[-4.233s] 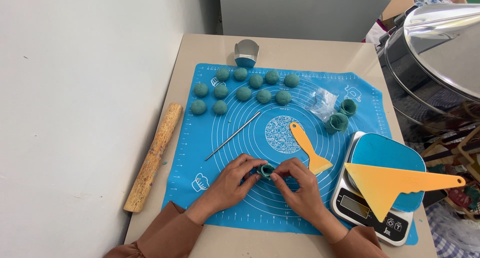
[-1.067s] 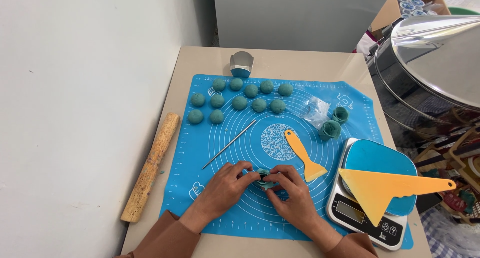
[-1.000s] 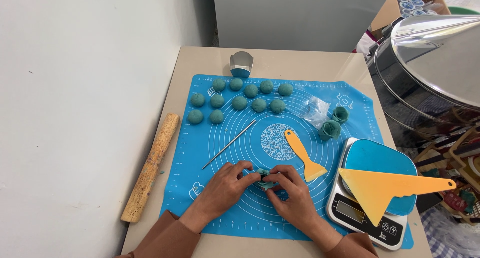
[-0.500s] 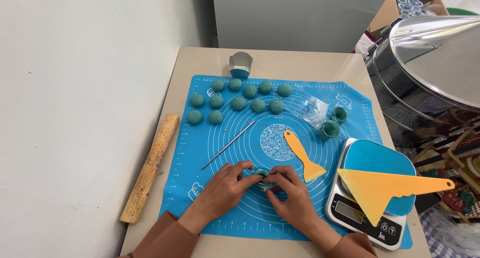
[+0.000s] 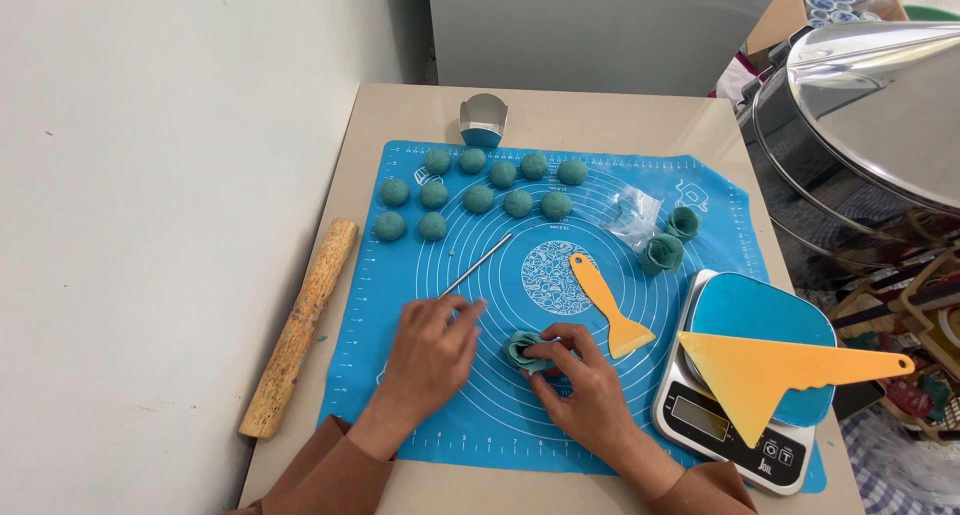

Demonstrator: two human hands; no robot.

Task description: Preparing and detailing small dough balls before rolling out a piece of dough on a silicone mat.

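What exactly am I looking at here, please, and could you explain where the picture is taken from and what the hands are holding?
There is no machine: a person works with two bare hands, and the camera sits on their head, looking down. The right hand pinches a small folded piece of teal dough in a closed grip. The left hand lies open on the blue mat beside it, holding nothing, close to a thin metal rod. On the mat lie rows of teal dough balls, two finished dough rolls, a crumpled plastic wrap and an orange spatula. A kitchen scale carries an orange scraper. A wooden rolling pin lies left of the mat.
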